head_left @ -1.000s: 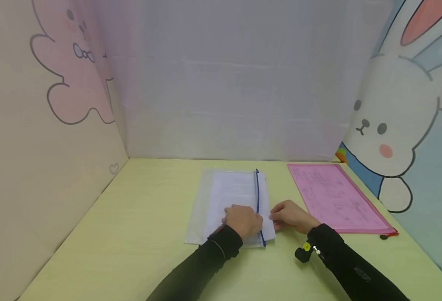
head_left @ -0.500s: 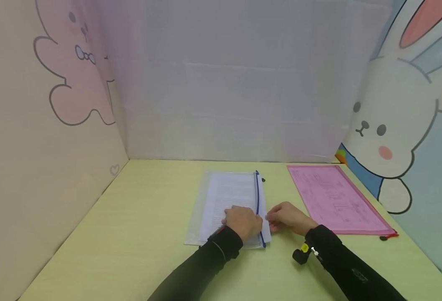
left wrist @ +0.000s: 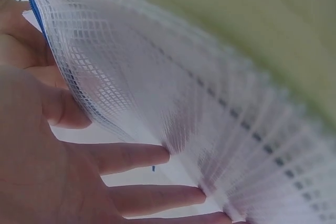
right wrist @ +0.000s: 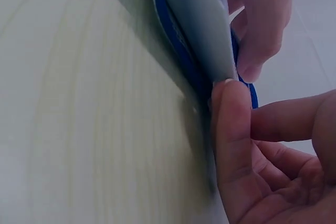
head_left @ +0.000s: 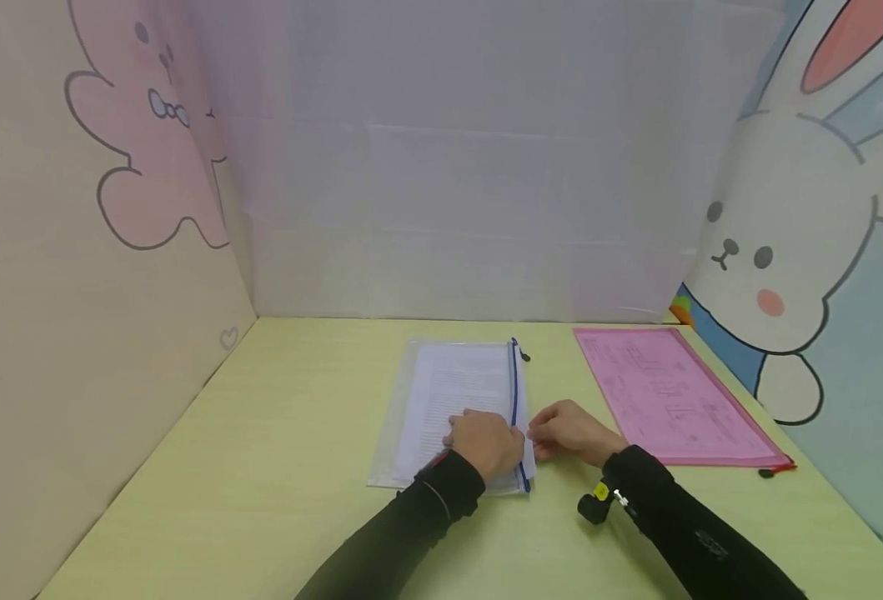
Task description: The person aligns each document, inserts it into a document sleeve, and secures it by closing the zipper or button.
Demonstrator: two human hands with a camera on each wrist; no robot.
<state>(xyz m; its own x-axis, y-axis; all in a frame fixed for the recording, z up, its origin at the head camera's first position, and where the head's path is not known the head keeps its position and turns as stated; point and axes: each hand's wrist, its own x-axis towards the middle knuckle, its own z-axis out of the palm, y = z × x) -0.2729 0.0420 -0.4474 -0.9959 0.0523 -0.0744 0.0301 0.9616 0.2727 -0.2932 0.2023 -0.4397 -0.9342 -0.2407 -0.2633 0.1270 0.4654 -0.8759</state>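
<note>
Where the yellow-green surface (head_left: 276,467) meets the near centre of the head view, clear mesh zip pouch (head_left: 456,408) lying flat, blue zipper edge (head_left: 514,400) along its right side, printed sheets (head_left: 459,392) visible inside. Left hand (head_left: 486,442) resting on the pouch's near end, just left of the zipper; in the left wrist view, fingers (left wrist: 142,158) straight and slightly spread against the mesh (left wrist: 173,93), thumb under the blue-trimmed lip. Right hand (head_left: 570,432) at the pouch's right edge, touching it; in the right wrist view, thumb (right wrist: 231,129) and one fingertip pinched on a grey-white sheet corner (right wrist: 202,24) at the blue opening, remaining fingers loosely bent. Pouch mouth lifted a little off the surface at that point. Black sleeves on both forearms; small black-and-yellow device (head_left: 597,500) strapped at the right wrist. Pink zip pouch (head_left: 674,396) flat on the surface to the right, well apart from the clear one, red pull (head_left: 775,471) at its near corner. Cartoon rabbit panel (head_left: 786,250) standing on the right, pink cartoon panel (head_left: 141,167) on the left.
</note>
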